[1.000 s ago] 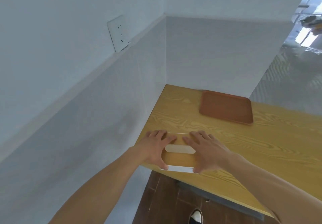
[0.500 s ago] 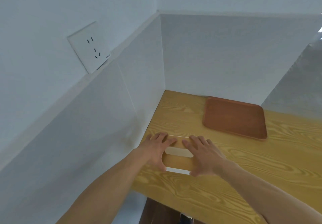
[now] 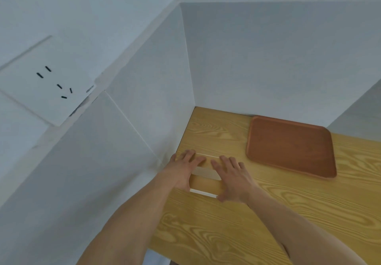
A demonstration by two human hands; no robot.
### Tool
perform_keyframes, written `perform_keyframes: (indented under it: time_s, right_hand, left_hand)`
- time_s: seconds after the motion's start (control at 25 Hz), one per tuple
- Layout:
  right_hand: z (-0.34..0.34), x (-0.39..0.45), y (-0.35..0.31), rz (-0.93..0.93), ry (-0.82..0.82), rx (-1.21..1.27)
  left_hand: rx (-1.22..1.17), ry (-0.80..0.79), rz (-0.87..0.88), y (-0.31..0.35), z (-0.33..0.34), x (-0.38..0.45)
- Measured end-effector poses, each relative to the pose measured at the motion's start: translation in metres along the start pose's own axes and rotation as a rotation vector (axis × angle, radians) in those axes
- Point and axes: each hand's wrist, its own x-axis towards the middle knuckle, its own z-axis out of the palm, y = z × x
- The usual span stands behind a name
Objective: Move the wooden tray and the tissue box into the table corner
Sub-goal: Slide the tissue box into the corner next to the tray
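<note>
Fingers (image 3: 190,156) of your left hand (image 3: 181,170) and right hand (image 3: 232,179) lie spread flat, clasping the tissue box (image 3: 205,179) between both palms. Box position: against the left wall, short of the table (image 3: 268,213) corner. Wooden tray (image 3: 288,145) position: right of the box, near the back wall.

Left hand (image 3: 183,168) and right hand (image 3: 233,179) side by side, palms down, fingers spread

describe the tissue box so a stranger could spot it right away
Start at the wooden table where it meets the left wall. The tissue box sits there between both hands, wood-grained like the table, with a pale oval slot on top, unlike the plain reddish-brown tray.
</note>
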Motion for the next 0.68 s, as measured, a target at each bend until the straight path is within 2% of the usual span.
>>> perform_keyframes:
  time_s: [0.32, 0.68]
  right_hand:
    - [-0.006, 0.050, 0.001, 0.058, -0.026, 0.025]
    - [-0.005, 0.056, -0.007, 0.089, -0.053, 0.072]
  left_hand:
    - [-0.021, -0.028, 0.019, -0.034, -0.010, 0.041]
    - [-0.066, -0.035, -0.017, -0.045, 0.000, 0.046]
